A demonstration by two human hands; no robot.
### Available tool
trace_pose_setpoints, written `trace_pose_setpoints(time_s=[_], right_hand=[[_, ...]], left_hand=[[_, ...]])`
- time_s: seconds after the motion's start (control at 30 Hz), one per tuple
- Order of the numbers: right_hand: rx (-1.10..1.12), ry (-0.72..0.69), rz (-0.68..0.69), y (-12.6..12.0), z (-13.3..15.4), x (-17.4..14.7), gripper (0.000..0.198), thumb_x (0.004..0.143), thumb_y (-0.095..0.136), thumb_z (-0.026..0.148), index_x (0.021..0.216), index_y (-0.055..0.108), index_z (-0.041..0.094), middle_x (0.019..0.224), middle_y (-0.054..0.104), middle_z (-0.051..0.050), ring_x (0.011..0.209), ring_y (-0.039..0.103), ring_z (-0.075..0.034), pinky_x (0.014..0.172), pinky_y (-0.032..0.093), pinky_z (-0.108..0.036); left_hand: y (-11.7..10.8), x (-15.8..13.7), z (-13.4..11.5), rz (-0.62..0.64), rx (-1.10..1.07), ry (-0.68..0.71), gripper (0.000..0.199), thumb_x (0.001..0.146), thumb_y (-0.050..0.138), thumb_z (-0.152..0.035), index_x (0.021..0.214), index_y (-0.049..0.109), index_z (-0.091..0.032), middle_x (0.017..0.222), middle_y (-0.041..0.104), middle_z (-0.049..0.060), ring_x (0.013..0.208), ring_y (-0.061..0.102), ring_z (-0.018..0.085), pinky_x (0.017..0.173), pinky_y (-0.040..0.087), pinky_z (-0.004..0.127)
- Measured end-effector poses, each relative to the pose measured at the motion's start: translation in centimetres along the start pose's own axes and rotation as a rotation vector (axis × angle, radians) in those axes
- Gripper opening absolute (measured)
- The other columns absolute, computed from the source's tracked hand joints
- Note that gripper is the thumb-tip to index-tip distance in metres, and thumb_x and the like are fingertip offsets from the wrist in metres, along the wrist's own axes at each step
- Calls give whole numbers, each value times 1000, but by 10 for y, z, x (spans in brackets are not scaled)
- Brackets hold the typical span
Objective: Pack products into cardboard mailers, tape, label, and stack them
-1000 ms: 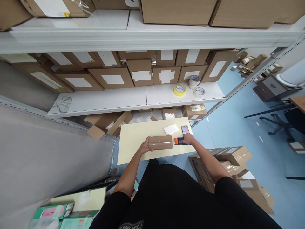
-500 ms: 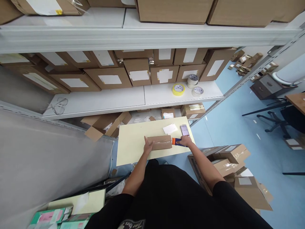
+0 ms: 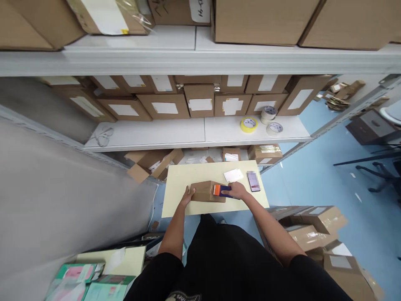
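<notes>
A small closed cardboard box lies lengthwise on a pale yellow tabletop. My left hand grips its left end, thumb on the near top edge. In my right hand is a flat hand tool with an orange head and a dark blue handle; its exact kind cannot be made out. The orange head is over the right part of the box top. A white paper lies behind the box, and a phone lies to the right of it.
A metal shelf behind the table bears labelled boxes, a yellow tape roll and white tape rolls. An open carton stands at the table's back left. Cardboard boxes are piled at the right.
The tool has moved left, from the box's right end onto its top. My left hand has shifted to the box's left end. The view has shifted, uncovering more of the phone.
</notes>
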State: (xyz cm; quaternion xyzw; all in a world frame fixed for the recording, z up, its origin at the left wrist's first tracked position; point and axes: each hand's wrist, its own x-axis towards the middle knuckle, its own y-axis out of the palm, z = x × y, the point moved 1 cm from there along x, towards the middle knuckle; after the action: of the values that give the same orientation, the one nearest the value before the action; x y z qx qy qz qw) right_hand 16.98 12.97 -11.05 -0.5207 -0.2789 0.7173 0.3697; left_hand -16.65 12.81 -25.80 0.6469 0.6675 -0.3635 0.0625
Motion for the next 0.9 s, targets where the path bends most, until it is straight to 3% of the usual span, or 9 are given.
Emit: trace_pose_setpoints(time_s=[0.1, 0.2, 0.3, 0.4, 0.53, 0.77, 0.9], right_hand=[[-33, -48, -13, -5, 61, 15, 67, 86, 57, 79, 106, 77, 18, 110, 77, -16, 106, 71, -29, 79, 49, -30], [-48, -55, -12, -6, 110, 26, 70, 85, 60, 77, 111, 76, 15, 114, 76, -19, 108, 72, -31, 81, 52, -31], [-45, -48, -2, -6, 138, 32, 67, 85, 62, 72, 115, 75, 13, 115, 76, -21, 108, 73, -32, 83, 54, -32], [-33, -39, 8, -7, 143, 31, 62, 87, 62, 66, 116, 75, 13, 116, 76, -21, 109, 73, -32, 83, 54, -33], [-11, -7, 10, -11, 120, 22, 59, 88, 62, 63, 116, 75, 13, 119, 75, -21, 110, 73, -31, 82, 54, -32], [26, 104, -25, -19, 33, -13, 66, 79, 69, 74, 110, 76, 16, 117, 76, -19, 106, 73, -32, 77, 53, -32], [72, 142, -63, -18, -22, -43, 63, 80, 66, 76, 99, 77, 18, 111, 78, -16, 102, 73, -30, 71, 50, -30]], left_hand=[[-22, -10, -8, -164, 65, -43, 80, 89, 62, -68, 145, 55, -11, 146, 60, 21, 140, 54, 35, 114, 44, 42], [-28, -27, -20, -94, 3, 90, 71, 95, 44, -73, 128, 71, -15, 135, 70, 15, 131, 62, 32, 109, 47, 38], [-26, -43, -33, -30, 25, 167, 73, 95, 41, -75, 130, 71, -19, 134, 71, 13, 129, 63, 33, 107, 48, 41], [-24, -53, -45, -33, 132, 198, 72, 98, 35, -73, 132, 69, -21, 132, 72, 12, 127, 64, 33, 105, 49, 41], [-1, -60, -54, -24, 206, 237, 68, 102, 29, -66, 127, 72, -19, 123, 76, 13, 120, 67, 32, 100, 50, 39], [100, -83, -66, 49, 219, 230, 69, 104, 23, -62, 120, 74, -18, 116, 77, 15, 111, 71, 33, 91, 52, 40], [135, -96, -77, 41, 301, 253, 72, 103, 19, -63, 118, 73, -19, 114, 77, 17, 108, 71, 35, 88, 52, 41]])
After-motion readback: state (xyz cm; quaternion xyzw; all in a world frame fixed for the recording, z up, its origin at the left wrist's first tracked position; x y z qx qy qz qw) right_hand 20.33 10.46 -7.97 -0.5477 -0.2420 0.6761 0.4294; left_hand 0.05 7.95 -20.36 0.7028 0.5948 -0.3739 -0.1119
